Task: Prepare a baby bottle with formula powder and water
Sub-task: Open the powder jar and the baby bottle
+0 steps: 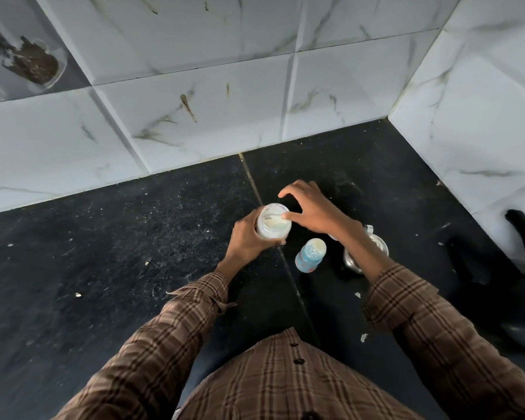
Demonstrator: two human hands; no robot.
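On the dark counter (103, 253), the left hand (249, 242) wraps round the open jar of formula powder (273, 222), fingers pressed against its side. It looks like light, smooth plastic, likely to slip or tip, so a hold low on the wall suits it. The right hand (311, 212) reaches into its mouth, thumb and forefinger pinching what seems a scoop; the rest spread. Just right stands the blue baby bottle (311, 255), small and light, then a steel vessel (367, 253).
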